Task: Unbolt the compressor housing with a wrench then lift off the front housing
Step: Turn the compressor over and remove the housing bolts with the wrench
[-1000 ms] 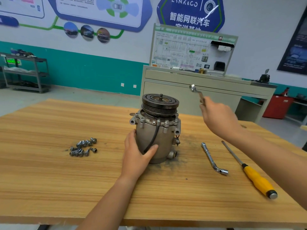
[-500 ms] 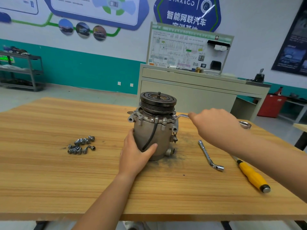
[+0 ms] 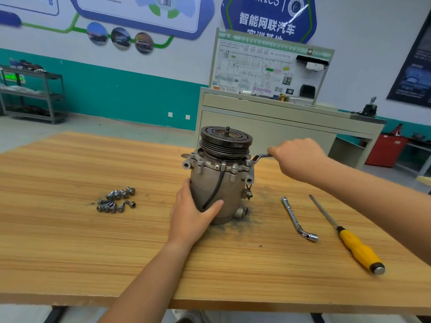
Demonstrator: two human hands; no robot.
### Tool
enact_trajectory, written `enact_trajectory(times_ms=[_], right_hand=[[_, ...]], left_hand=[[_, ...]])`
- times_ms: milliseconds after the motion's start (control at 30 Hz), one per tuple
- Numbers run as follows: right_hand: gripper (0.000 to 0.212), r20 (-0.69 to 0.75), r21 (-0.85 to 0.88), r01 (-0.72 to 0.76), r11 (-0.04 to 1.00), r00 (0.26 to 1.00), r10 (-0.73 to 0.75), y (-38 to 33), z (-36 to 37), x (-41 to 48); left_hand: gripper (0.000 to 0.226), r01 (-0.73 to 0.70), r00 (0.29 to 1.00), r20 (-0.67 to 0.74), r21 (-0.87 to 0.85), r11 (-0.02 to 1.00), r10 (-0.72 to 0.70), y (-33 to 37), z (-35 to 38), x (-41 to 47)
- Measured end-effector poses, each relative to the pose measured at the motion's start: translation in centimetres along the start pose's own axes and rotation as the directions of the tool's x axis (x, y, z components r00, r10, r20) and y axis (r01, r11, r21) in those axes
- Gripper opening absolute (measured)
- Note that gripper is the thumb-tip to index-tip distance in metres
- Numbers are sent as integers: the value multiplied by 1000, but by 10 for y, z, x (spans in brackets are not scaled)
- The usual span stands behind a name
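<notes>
Left of centre, loose silver bolts (image 3: pixel 116 200) heaped; mid-frame, left hand (image 3: pixel 193 215) wrapped round upright grey cast-metal compressor (image 3: pixel 229 183); right hand (image 3: pixel 298 157) clenched on slim steel wrench (image 3: pixel 259 157) at its flange bolt; probably heavy, rigid, greasy; best lifted under the flange ears.

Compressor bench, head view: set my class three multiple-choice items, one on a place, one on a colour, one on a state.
1. Where do the loose bolts lie relative to the compressor?
A) to its left
B) to its right
C) on top of it

2. What colour is the screwdriver handle?
A) red
B) yellow
C) blue

3. What is the right hand doing?
A) lying open and idle
B) holding the screwdriver
C) gripping the wrench

Key:
1 A, the heap lies on the compressor's left side.
2 B, the handle is yellow.
3 C, its fingers curl round the wrench, whose end meets the compressor's upper flange.
</notes>
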State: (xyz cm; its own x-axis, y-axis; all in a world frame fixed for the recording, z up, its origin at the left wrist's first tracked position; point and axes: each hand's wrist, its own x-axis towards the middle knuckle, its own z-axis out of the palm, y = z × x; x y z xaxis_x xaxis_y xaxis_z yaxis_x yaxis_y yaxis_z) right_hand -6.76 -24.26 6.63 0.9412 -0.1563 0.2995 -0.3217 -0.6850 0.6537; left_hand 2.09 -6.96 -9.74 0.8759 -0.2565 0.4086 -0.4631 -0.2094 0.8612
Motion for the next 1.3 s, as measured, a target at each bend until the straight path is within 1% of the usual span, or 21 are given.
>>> enact_trajectory(times_ms=[67,200,233,267,300,333,400,433,467,500,567,633,700,800,933,1000,1067,1100,1200,1300], right_hand=[[31,-31,37,8,999,999,-7,-9,6,19],[23,-155,113,59,992,987,-41,-26,15,42],[24,-170,141,50,989,985,-25,-25,17,41],[25,-180,196,17,980,984,19,-22,18,37],[26,-194,288,-30,957,977,89,-18,19,32],[26,-213,407,-77,910,961,176,-12,20,24],[26,-233,623,-125,772,913,336,-4,16,2],[26,-249,696,-116,709,886,390,-1,13,-9],[26,-261,731,-107,674,869,421,2,10,-21],[25,-253,735,-115,668,868,428,4,6,-32],[25,-163,662,-176,728,915,370,9,0,-51],[23,-19,535,-227,814,960,280,9,-2,-60],[20,62,445,-236,864,970,234,3,-4,-62],[19,64,400,-225,889,974,218,-9,-7,-56],[26,103,327,-170,930,984,143,-24,-15,-50],[21,99,223,-111,968,991,91,-29,-24,-50],[13,80,66,2,998,997,-7,-29,-34,-51],[12,82,14,49,999,995,-50,-28,-38,-51],[8,102,-12,97,995,990,-95,-21,-38,-48],[17,95,21,102,995,990,-104,-12,-30,-41]], left_hand=[[95,2,1000,-7,0,1000,-2,-1,0,0],[94,-1,1000,-7,-13,1000,1,-1,0,0],[93,-4,1000,-8,-16,1000,4,-1,0,1],[93,-4,1000,-8,-19,1000,4,-1,0,1],[92,-3,1000,-5,-23,1000,3,-1,0,1],[93,-2,1000,-2,-24,1000,2,-1,0,1],[93,-3,1000,1,-23,1000,3,-1,0,1],[92,-4,1000,4,-24,1000,4,-1,0,1],[92,-5,1000,6,-26,1000,5,-1,0,1],[92,-6,1000,9,-28,1000,6,-1,-1,1],[92,-5,1000,15,-27,1000,5,0,-2,1],[92,-3,1000,18,-22,1000,3,0,-2,1],[92,-3,1000,17,-19,1000,3,0,-2,1],[92,0,1000,17,-22,1000,1,0,-2,1],[93,4,1000,21,-25,1000,-3,0,-2,1],[93,1,1000,18,-27,1000,-1,0,-2,1],[92,-3,1000,15,-27,1000,3,-1,-2,1],[92,-3,1000,17,-27,1000,3,-1,-2,1],[93,0,1000,25,-31,1000,1,-2,-3,1],[92,-6,1000,18,-31,1000,7,-3,-2,2]])
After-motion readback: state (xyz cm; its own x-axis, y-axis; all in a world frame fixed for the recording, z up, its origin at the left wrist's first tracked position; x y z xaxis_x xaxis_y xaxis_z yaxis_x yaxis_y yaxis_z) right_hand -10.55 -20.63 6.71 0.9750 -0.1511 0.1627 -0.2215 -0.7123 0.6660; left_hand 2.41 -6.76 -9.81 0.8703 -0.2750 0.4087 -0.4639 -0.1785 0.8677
